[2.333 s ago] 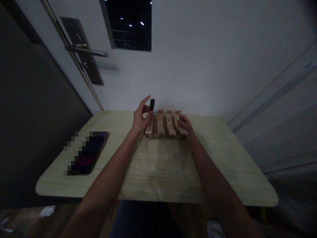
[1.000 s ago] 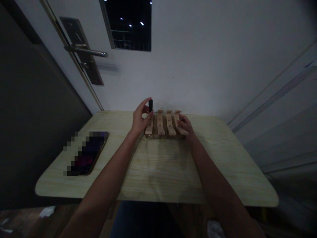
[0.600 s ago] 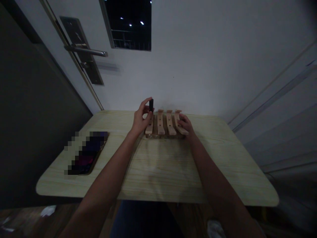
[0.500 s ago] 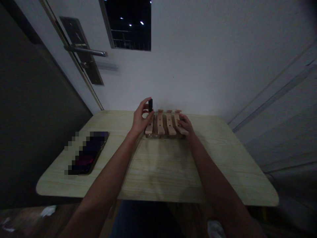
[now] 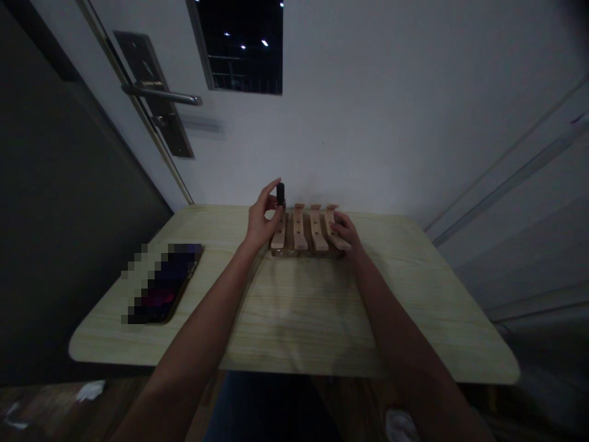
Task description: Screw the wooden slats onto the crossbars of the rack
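Note:
Several bent wooden pieces (image 5: 300,228) with small dark holes lie side by side on a low brownish base (image 5: 308,252). A short black upright piece (image 5: 280,193) stands at the far end of the leftmost wooden piece (image 5: 278,238). My left hand (image 5: 263,221) is curled around the black piece, thumb low and forefinger near its top; its exact kind is too dark to make out. My right hand (image 5: 346,231) grips the rightmost wooden piece (image 5: 339,240), which sits slanted compared with the others. Part of the base's right side is hidden by that hand.
A phone (image 5: 168,285), partly blurred, lies on the left of the pale wooden table (image 5: 294,331). Behind the table rises a white door (image 5: 368,123) with a metal handle (image 5: 165,95) and a dark window (image 5: 243,46).
My left forefinger and thumb have shifted slightly around the black piece, and more of its lower part shows. The right hand and wooden pieces keep their places.

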`<state>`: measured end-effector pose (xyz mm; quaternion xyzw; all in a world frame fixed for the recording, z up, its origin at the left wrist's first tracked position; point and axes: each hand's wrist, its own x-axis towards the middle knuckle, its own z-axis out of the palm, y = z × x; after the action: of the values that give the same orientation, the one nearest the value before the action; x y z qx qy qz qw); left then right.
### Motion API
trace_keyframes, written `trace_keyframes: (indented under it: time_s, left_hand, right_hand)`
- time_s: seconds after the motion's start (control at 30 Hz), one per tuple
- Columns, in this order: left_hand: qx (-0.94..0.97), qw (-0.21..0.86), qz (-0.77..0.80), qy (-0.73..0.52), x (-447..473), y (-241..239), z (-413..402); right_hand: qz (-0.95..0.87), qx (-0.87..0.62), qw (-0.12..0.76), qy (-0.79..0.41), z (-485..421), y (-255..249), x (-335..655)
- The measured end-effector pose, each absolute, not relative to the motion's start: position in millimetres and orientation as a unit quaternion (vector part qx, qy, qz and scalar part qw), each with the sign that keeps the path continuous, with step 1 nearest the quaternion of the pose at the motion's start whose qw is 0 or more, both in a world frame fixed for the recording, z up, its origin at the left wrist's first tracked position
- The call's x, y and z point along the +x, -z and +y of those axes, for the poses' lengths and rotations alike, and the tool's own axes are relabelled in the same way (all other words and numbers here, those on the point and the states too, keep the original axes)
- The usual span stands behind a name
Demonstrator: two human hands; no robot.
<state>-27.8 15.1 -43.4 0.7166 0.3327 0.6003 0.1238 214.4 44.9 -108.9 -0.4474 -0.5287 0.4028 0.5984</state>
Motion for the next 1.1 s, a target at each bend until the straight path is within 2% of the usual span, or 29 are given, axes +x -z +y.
trace_keyframes:
  time_s: [0.23, 0.4, 0.67, 0.97, 1.1]
  left_hand:
    - [0.712, 0.155, 0.326, -0.602, -27, 47, 19]
    - [0.679, 0.118, 0.363, -0.627, -27, 48, 22]
    - [0.694, 0.116, 0.364, -0.610, -28, 41, 13]
    - [0.714, 0.206, 0.307, -0.595, -28, 44, 14]
    - [0.711, 0.209, 0.304, -0.599, -27, 43, 15]
  right_hand:
    - [-0.530, -0.451, 0.601, -0.392, 42, 108, 213]
    - [-0.548, -0.448, 0.590, -0.388, 41, 106, 213]
    - [-0.577, -0.436, 0.575, -0.382, 36, 101, 213]
    - [-0.577, -0.439, 0.577, -0.377, 33, 101, 216]
    - [-0.567, -0.447, 0.583, -0.373, 36, 103, 215]
